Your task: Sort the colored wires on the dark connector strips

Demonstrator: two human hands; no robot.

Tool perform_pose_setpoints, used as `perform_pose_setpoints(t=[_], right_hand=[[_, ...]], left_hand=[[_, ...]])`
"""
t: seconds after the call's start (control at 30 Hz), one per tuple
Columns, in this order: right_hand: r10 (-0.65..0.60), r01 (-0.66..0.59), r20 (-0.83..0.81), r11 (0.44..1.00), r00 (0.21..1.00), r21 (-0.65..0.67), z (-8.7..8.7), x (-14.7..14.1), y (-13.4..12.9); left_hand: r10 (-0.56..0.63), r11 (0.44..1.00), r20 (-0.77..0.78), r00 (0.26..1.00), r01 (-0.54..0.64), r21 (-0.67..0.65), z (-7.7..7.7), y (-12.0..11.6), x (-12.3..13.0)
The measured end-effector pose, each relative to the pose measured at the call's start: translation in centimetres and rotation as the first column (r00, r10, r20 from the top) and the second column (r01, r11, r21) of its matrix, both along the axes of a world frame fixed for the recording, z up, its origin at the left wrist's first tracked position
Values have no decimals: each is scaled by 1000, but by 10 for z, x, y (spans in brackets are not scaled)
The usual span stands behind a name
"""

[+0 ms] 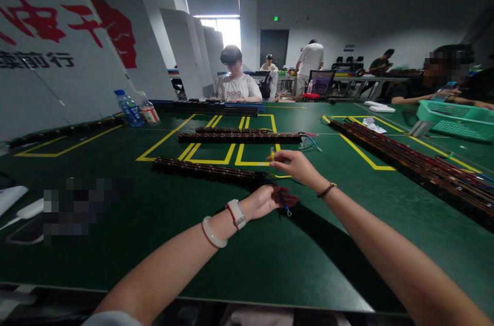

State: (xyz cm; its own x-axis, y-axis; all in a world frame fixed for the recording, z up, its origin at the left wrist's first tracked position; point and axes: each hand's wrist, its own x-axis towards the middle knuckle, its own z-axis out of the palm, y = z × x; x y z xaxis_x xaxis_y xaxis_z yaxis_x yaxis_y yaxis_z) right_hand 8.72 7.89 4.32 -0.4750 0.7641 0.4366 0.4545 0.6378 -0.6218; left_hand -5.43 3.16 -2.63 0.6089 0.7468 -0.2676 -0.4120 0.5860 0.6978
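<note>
A long dark strip (208, 169) with wires along it lies on the green table, its right end beside my hands. My left hand (270, 200) is palm up at that end, fingers apart, with a blue wire (284, 201) ending in a ring terminal lying across the fingers. Above and to the right, my right hand (289, 162) pinches a small yellow piece (272, 154) between thumb and fingertips. A yellow wire (283, 177) runs out from the strip's end below my right hand. Behind lies another dark strip (239, 138) with blue and red wires at its right end.
Long strip bundles (417, 166) lie at the right, near a green basket (457, 120). Two bottles (133, 110) stand at the back left. White devices (31, 209) lie at the left. A person (237, 84) sits across the table; others are around the room.
</note>
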Motion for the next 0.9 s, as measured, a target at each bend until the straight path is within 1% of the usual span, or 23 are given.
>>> perform_pose_setpoints(t=[0.1, 0.17, 0.23, 0.33, 0.43, 0.5, 0.6, 0.67, 0.73, 0.8, 0.9], right_hand=[[12, -15, 41, 996, 999, 92, -4, -37, 2], [52, -73, 123, 983, 991, 170, -8, -58, 4], [77, -124, 212, 968, 974, 218, -13, -74, 7], [86, -166, 326, 960, 941, 224, -22, -86, 12], [84, -171, 359, 960, 930, 220, -26, -87, 12], [94, -165, 316, 965, 944, 204, -24, -82, 8], [105, -139, 200, 976, 974, 166, -14, -65, -4], [65, -82, 115, 985, 991, 150, -7, -46, -11], [-16, 11, 35, 991, 999, 134, -5, -21, -16], [-109, 111, -20, 987, 994, 115, -8, 8, -20], [-222, 223, -26, 972, 975, 75, -24, 49, -21]], left_hand=[[12, 1000, -42, 999, -11, 9, -2, -1, 2], [25, 999, -63, 998, -22, 47, -3, -1, 2], [40, 996, -66, 997, -35, 79, -3, -1, 3], [74, 994, -47, 996, -70, 84, -3, -1, 3], [108, 992, -63, 992, -103, 72, -4, 0, 4], [109, 992, -78, 991, -104, 69, -4, 0, 4], [86, 994, -89, 992, -79, 76, -4, 0, 3], [55, 996, -101, 993, -48, 76, -2, -1, 1], [12, 997, -144, 990, -2, 71, 0, -1, 0], [-26, 996, -208, 978, 42, 73, 4, 0, -2], [-88, 990, -344, 935, 120, 73, 10, 1, -4]])
